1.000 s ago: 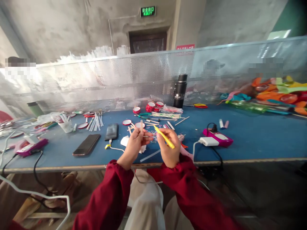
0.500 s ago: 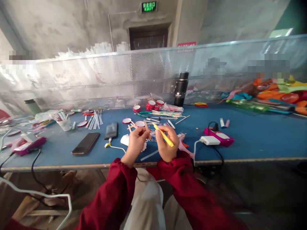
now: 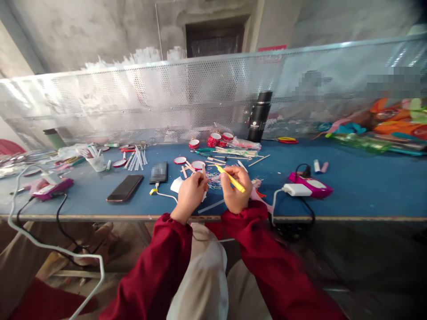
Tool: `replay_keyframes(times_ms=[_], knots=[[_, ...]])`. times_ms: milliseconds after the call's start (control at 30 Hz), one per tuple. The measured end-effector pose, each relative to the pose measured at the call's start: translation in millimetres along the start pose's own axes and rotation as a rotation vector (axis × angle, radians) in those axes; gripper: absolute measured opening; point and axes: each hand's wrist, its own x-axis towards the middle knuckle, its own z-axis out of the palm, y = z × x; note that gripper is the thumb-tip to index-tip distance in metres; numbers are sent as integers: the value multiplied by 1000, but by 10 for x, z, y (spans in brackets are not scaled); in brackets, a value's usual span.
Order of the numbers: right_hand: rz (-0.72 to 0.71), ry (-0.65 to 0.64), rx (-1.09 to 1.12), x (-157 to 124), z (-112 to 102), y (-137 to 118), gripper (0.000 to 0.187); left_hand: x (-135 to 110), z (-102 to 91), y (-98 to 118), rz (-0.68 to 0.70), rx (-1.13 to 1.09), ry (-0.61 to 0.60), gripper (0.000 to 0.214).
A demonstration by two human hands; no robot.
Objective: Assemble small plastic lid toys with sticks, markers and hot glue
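How much is done cannot be told: no mark can be seen on the wooden stick, which is pinched by the left hand above the table. A yellow pen is gripped by the right hand, its tip near the stick. Other sticks seem not yet taken. The held one looks pale and narrow.

Taken from the middle of its near edge, the blue table carries a phone at ten o'clock, sticks at eleven, a black flask at one, and a purple socket at two, green plastic beyond.
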Motion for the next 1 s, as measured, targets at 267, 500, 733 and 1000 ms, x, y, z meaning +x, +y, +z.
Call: replay_keyframes(times_ms=[267, 500, 733, 1000], knots=[[20, -14, 65, 10, 24, 32, 11, 168, -212, -63, 189, 264, -109, 14], [10, 14, 80, 1, 37, 76, 14, -48, -235, -99, 91, 473, -148, 18], [5, 11, 115, 106, 29, -36, 14, -149, -178, 100, -41, 614, -12, 25], [-26, 67, 93, 148, 114, 61, 13, 261, 41, -52, -15, -500, 53, 23]])
